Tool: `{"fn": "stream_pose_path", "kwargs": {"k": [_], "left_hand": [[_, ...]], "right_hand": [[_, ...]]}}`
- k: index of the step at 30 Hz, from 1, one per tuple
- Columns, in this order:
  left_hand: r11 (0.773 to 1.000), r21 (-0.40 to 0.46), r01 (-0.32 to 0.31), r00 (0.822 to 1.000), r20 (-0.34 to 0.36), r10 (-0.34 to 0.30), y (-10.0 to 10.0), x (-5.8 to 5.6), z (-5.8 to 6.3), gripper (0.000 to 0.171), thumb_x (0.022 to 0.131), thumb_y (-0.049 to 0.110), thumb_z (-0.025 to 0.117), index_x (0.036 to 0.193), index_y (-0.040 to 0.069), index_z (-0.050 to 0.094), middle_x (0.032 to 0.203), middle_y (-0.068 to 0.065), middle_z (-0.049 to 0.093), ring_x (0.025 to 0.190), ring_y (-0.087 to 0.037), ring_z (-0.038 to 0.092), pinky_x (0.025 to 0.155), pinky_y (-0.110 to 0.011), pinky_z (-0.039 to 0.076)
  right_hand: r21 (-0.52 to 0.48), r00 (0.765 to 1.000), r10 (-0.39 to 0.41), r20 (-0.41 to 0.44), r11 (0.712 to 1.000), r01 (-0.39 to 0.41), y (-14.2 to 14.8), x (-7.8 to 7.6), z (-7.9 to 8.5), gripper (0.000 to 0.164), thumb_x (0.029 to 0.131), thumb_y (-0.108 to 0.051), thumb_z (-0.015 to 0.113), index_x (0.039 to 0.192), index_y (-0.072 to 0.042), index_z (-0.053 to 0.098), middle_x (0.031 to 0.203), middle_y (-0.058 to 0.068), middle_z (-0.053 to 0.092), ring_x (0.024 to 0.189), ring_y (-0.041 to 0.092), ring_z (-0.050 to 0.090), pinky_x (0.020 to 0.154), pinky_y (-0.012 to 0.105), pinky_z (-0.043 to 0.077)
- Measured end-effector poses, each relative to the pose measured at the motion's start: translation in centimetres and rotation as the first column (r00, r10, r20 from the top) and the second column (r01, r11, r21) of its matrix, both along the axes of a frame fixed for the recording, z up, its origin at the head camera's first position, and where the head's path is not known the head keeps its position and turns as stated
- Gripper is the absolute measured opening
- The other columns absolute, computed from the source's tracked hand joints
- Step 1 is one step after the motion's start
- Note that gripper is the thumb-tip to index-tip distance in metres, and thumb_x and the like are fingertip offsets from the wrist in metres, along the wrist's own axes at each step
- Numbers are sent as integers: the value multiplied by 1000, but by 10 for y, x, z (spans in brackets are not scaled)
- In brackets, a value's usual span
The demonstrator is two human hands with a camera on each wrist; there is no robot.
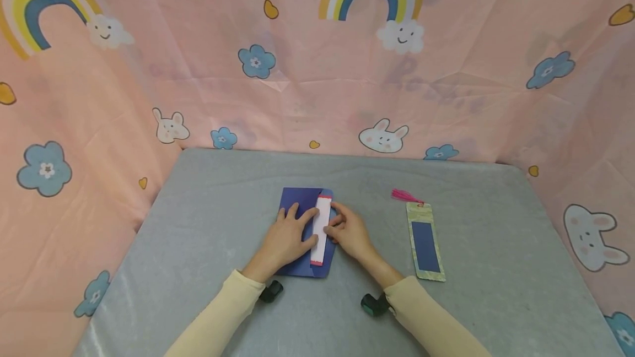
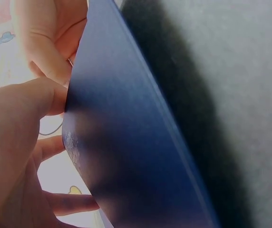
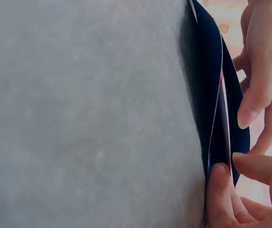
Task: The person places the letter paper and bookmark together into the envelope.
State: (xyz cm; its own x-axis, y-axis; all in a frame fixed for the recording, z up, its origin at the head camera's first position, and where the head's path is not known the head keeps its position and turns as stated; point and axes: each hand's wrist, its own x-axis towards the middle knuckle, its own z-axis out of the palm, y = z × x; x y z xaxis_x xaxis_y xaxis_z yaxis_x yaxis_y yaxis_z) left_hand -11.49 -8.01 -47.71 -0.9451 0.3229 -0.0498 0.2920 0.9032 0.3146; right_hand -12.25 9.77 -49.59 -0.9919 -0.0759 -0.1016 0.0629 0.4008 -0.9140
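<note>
A dark blue folded card [image 1: 297,264] lies on the table in the head view. Along its right part runs a white paper strip [image 1: 320,230] with red ends. My left hand [image 1: 284,238] rests spread over the card, fingertips and thumb at the strip's left edge. From the other side, my right hand [image 1: 349,230] pinches the strip's right edge between thumb and fingers. Close up in the right wrist view, the strip [image 3: 226,109] stands between layers of the card [image 3: 205,61], which bow apart. The card's blue outer face [image 2: 126,118] fills the middle of the left wrist view.
To the right lies a green bookmark [image 1: 420,214] with a dark blue panel and a pink tassel [image 1: 405,196]. A grey cloth [image 1: 198,225] covers the table. Pink printed curtains [image 1: 297,98] stand around its back and sides.
</note>
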Motion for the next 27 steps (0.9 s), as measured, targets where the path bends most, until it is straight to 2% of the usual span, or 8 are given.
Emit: {"fn": "stream_pose_path", "kwargs": {"k": [4,7,14,19,27], "left_hand": [[1000,5,-1,1000,-3,1,0,1,0,60,90,44,65,146,32,47,150,-26,45,131,-59,45,91,-65,50],[1000,12,0,1000,-7,0,0,1,1,60,89,43,66,145,31,48,149,-27,46,130,-59,45,90,-66,50],[1000,11,1,1000,-12,-1,0,1,2,60,89,42,66,145,31,48,148,-27,47,130,-59,46,90,-66,51],[1000,19,5,1000,-12,-4,0,1,1,60,89,41,66,145,30,48,148,-27,47,129,-59,46,89,-66,51],[1000,17,-1,1000,-5,1,-1,2,1,60,89,42,65,146,30,47,148,-27,46,130,-60,45,88,-66,51]], "right_hand": [[38,999,-20,-40,999,22,-3,-1,-1,60,82,3,71,139,-2,53,82,12,66,57,9,59,54,24,52],[31,997,-45,-58,998,47,-3,-2,-2,57,84,4,68,138,-2,53,82,12,65,55,9,58,53,22,51],[-83,996,-76,-48,994,72,0,-4,-5,48,86,5,68,132,-2,59,84,17,65,55,10,58,53,22,53],[-136,998,-64,-9,989,62,2,-4,-8,47,86,4,68,132,0,60,88,18,66,59,9,60,56,23,56],[-112,1000,-13,-10,994,12,5,-3,-8,52,86,6,68,137,1,56,93,18,66,62,8,61,61,23,57]]}}
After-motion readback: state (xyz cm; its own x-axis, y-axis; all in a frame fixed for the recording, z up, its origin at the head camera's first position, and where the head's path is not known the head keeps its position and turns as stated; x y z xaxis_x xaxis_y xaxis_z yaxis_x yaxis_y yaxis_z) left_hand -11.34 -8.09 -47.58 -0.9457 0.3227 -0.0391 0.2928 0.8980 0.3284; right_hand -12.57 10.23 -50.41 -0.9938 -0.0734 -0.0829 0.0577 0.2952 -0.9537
